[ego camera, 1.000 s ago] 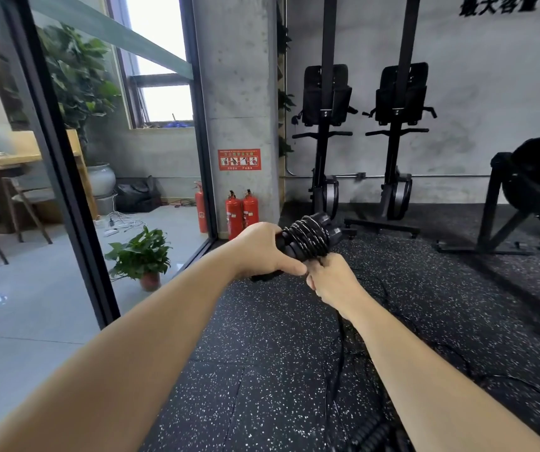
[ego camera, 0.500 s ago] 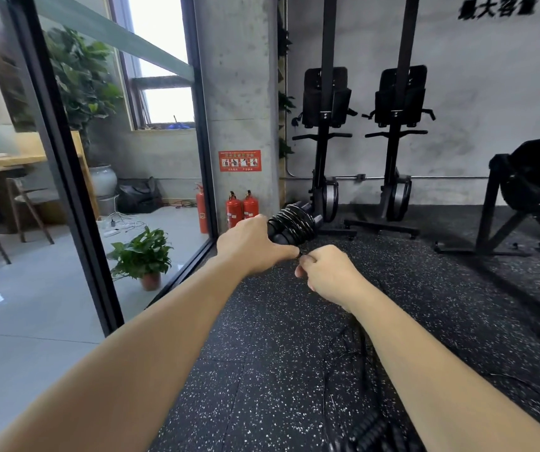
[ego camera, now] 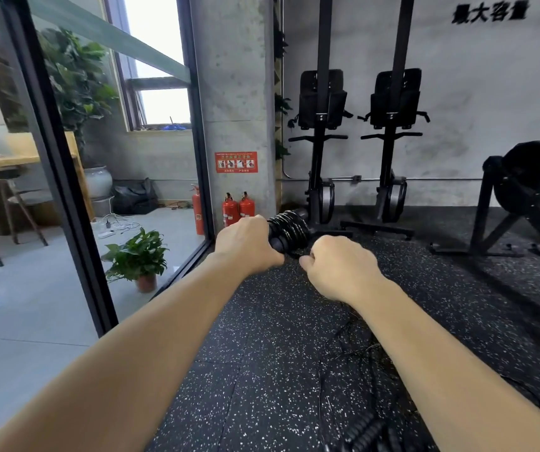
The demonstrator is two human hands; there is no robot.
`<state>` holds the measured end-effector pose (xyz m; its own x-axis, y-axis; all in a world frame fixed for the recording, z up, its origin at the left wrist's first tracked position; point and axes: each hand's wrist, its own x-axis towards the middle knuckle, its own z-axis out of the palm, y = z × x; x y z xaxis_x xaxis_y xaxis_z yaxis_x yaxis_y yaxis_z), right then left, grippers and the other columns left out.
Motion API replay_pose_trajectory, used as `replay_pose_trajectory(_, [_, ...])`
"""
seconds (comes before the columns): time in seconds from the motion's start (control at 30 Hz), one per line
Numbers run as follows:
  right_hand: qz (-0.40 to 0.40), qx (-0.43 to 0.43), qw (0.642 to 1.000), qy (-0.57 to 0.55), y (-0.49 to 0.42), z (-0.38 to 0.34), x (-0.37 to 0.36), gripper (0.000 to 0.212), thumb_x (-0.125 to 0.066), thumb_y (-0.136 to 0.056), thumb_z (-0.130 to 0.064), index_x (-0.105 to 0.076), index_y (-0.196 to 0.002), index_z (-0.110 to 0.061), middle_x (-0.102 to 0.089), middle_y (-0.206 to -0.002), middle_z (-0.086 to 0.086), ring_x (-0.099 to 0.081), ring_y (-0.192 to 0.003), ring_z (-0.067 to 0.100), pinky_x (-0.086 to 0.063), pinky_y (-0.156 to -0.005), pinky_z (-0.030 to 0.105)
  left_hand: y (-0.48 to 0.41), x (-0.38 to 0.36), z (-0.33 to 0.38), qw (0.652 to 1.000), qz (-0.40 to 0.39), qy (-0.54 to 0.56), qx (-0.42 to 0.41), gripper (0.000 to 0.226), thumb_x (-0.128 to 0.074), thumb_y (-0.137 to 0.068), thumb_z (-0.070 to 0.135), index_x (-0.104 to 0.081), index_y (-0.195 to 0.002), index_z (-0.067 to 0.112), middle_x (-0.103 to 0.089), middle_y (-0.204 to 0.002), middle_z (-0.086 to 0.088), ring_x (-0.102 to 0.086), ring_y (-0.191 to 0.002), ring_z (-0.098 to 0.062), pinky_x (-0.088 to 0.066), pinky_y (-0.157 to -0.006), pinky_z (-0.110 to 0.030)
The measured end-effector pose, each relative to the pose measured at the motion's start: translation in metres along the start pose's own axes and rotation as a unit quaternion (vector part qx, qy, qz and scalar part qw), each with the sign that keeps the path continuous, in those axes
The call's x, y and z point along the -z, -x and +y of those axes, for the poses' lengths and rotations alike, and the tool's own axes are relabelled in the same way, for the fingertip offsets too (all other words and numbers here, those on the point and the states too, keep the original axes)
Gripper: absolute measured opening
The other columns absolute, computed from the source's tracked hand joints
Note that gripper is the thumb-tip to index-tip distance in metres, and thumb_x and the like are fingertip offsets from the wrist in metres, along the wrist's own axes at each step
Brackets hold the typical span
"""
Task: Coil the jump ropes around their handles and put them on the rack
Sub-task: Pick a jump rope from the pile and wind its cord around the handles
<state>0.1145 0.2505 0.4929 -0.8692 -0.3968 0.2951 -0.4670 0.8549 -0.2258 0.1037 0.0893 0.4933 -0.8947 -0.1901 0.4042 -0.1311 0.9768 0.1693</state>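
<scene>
My left hand (ego camera: 245, 244) grips the black jump rope handles (ego camera: 289, 230), which stick out to the right of my fist with rope wound around them in tight coils. My right hand (ego camera: 338, 267) is closed just below and to the right of the coils, pinching the thin black rope. The loose rope (ego camera: 351, 340) hangs down under my right forearm toward the floor. Another coiled black rope (ego camera: 368, 435) lies on the floor at the bottom edge. No rack for the ropes is visible.
Speckled black rubber floor (ego camera: 262, 370) lies underfoot. A glass partition with a black frame (ego camera: 66, 197) runs along the left, with a potted plant (ego camera: 138, 256) behind it. Red fire extinguishers (ego camera: 239, 208) stand by the concrete pillar. Two upright machines (ego camera: 356, 151) and a black machine (ego camera: 536, 197) line the far wall.
Both hands have risen and shifted slightly left with the handles. My right hand moved from right under the coils to lower right of them, drawing the rope along.
</scene>
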Motion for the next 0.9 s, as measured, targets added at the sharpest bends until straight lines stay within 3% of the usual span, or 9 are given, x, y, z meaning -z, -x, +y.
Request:
replay_pose_trajectory(0.07, [0.047,0.034,0.997,0.046,0.003,-0.005,0.013,0.032,-0.048,-0.098,-0.036,-0.044,-0.075,-0.014,-0.047,-0.075,0.001,-0.048,-0.073,0.026,-0.037,-0.067,0.032,0.004,-0.001,0.002,0.999,0.003,-0.051,-0.012,0.035,-0.072,-0.078,0.038,-0.049,-0.09,0.015,-0.055,-0.08,0.002,-0.059,-0.077,-0.025,-0.042,-0.061,-0.03])
replay_pose_trajectory(0.2, [0.122,0.095,0.984,0.084,-0.008,-0.009,0.034,0.046,-0.049,-0.097,-0.038,-0.034,-0.058,-0.019,-0.038,-0.06,-0.003,-0.047,-0.063,0.023,-0.034,-0.061,0.03,0.013,-0.005,0.011,0.991,0.001,-0.107,-0.081,0.034,-0.067,-0.08,0.041,-0.052,-0.099,0.017,-0.056,-0.085,0.003,-0.06,-0.081,-0.024,-0.044,-0.064,-0.031])
replay_pose_trajectory(0.4, [0.138,0.18,0.965,0.129,-0.034,0.007,0.039,0.052,-0.045,-0.097,-0.044,-0.043,-0.052,-0.018,-0.044,-0.056,-0.003,-0.054,-0.066,0.023,-0.035,-0.06,0.03,0.025,-0.001,0.023,0.965,-0.001,-0.135,-0.226,0.055,-0.062,-0.079,0.054,-0.052,-0.12,0.019,-0.062,-0.095,0.005,-0.064,-0.091,-0.023,-0.045,-0.064,-0.032])
replay_pose_trajectory(0.53, [0.143,0.178,0.965,0.129,-0.041,0.023,0.033,0.058,-0.041,-0.096,-0.052,-0.05,-0.05,-0.017,-0.047,-0.054,-0.004,-0.057,-0.069,0.021,-0.031,-0.058,0.03,0.03,0.002,0.025,0.951,0.003,-0.112,-0.288,0.055,-0.062,-0.079,0.055,-0.05,-0.121,0.021,-0.061,-0.099,0.007,-0.061,-0.095,-0.02,-0.053,-0.074,-0.039])
replay_pose_trajectory(0.63, [0.123,0.164,0.975,0.089,-0.043,0.032,0.029,0.063,-0.04,-0.095,-0.059,-0.057,-0.054,-0.015,-0.05,-0.053,-0.004,-0.055,-0.063,0.018,-0.03,-0.054,0.029,0.034,0.004,0.027,0.945,-0.014,-0.089,-0.314,0.049,-0.06,-0.081,0.053,-0.051,-0.114,0.018,-0.061,-0.099,0.005,-0.059,-0.095,-0.021,-0.047,-0.085,-0.043])
replay_pose_trajectory(0.77, [0.077,0.139,0.987,-0.017,-0.045,0.039,0.028,0.069,-0.046,-0.093,-0.061,-0.033,-0.043,-0.015,-0.033,-0.04,-0.006,-0.036,-0.041,0.011,-0.037,-0.055,0.031,0.04,0.006,0.027,0.938,-0.041,-0.029,-0.342,0.036,-0.059,-0.077,0.048,-0.048,-0.092,0.017,-0.056,-0.087,0.006,-0.054,-0.088,-0.019,-0.036,-0.089,-0.036])
replay_pose_trajectory(0.9, [-0.032,0.096,0.972,-0.211,-0.046,0.053,0.022,0.067,-0.058,-0.09,-0.053,-0.029,-0.043,-0.014,-0.021,-0.036,-0.008,-0.021,-0.033,0.01,-0.024,-0.049,0.028,0.044,0.008,0.028,0.934,-0.038,0.007,-0.355,0.025,-0.064,-0.076,0.029,-0.042,-0.086,0.021,-0.049,-0.08,0.011,-0.05,-0.082,-0.014,-0.033,-0.083,-0.03])
